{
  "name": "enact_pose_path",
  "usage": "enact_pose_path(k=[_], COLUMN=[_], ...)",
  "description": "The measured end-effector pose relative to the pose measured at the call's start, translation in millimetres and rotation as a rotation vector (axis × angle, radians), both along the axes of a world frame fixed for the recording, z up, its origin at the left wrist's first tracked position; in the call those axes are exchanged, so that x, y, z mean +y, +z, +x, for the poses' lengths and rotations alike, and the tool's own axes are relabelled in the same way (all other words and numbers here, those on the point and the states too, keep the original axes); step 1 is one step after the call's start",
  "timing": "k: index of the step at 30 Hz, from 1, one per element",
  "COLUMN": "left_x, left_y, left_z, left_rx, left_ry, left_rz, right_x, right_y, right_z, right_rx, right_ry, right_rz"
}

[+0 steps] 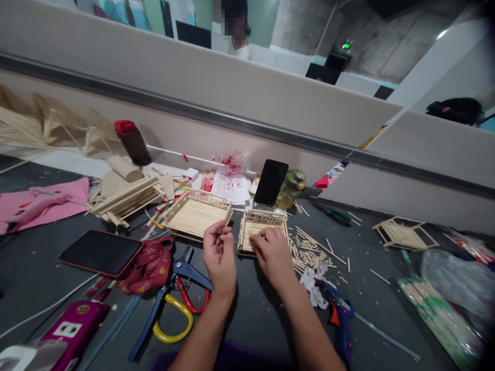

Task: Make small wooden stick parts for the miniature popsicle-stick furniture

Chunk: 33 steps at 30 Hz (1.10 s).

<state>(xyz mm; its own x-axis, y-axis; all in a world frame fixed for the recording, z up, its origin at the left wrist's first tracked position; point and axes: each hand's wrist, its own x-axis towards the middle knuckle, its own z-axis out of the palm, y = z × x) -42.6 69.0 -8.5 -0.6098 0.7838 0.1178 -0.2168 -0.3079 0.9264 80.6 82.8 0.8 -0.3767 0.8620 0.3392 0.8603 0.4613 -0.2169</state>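
Fitting appears in hand: right hand (274,253) bends over the right stick tray (253,226), left hand (221,255) sits half-curled nearby, both grips indeterminate; next move likely calls for precise placement.

Cool, rather dim light covers the dark desk (255,314), and I see 1 lamp (441,34) glaring white at upper right. Soft shadows darken the desk beside the left hand (220,260) and right hand (275,253); the red-capped bottle (134,145) shades the pale partition (174,72). Clear plastic (456,281) glints. The far-left stick frames (23,126) look smeared and stretched, and the right-hand corners fall into black.
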Motion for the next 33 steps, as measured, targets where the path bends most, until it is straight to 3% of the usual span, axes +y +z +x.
enact_pose_path(k=[7,12,16,24,33], left_x=[-5.2,-7.0,-6.7,-6.1,-4.2], left_y=[2.9,6.1,9.7,8.9,1.7], left_z=[1.5,1.3,2.3,4.2,4.5], left_rx=[0.076,0.191,0.122,-0.038,-0.084], left_ry=[-0.046,-0.238,-0.427,-0.440,-0.408], left_rz=[-0.043,-0.023,0.003,0.023,0.092], right_x=[-1.4,-8.7,-15.0,-21.7,-24.0], right_y=[1.7,19.1,29.6,27.1,22.2], right_z=[1.1,6.8,6.3,-4.4,-10.7], right_rx=[0.132,0.669,0.998,1.141,1.150], right_ry=[0.034,-0.049,-0.068,-0.005,0.022], right_rz=[-0.045,-0.138,-0.295,-0.252,-0.139])
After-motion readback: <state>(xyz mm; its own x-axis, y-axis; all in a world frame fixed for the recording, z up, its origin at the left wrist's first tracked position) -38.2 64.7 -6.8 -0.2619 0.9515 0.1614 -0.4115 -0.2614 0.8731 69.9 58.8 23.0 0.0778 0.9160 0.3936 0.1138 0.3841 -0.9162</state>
